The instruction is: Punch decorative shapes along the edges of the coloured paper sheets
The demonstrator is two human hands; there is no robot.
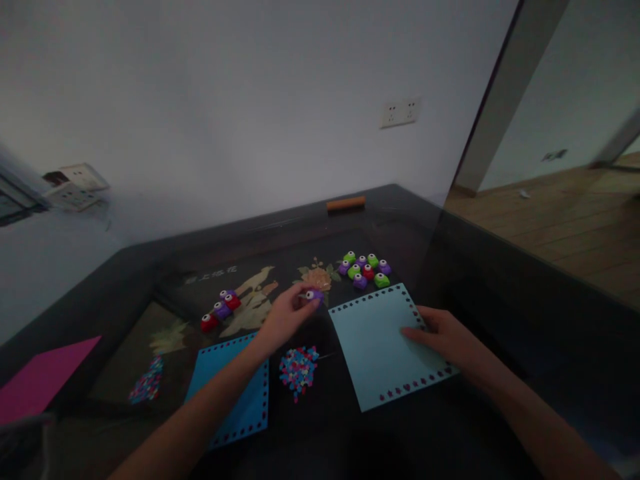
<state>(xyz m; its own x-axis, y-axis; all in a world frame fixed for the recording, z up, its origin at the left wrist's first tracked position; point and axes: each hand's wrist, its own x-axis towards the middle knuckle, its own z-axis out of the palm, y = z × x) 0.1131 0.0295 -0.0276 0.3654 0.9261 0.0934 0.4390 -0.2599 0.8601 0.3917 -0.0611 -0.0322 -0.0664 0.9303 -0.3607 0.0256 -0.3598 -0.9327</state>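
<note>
- Purple one-eyed piece (314,295), head view: pinched in the left hand's (290,310) fingertips near the middle of the dark bench (490,293), just left of and beyond the pale blue sheet's (383,353) far-left corner; its long axis is hard to tell.
- Right hand (443,337): grasps the sheet's right edge, thumb on top, toward the bench's right edge, farther from that corner than the left.

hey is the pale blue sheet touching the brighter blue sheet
Apart: the head view shows dark tabletop and a heap of colored dots between the pale blue sheet and the brighter blue sheet.
</note>
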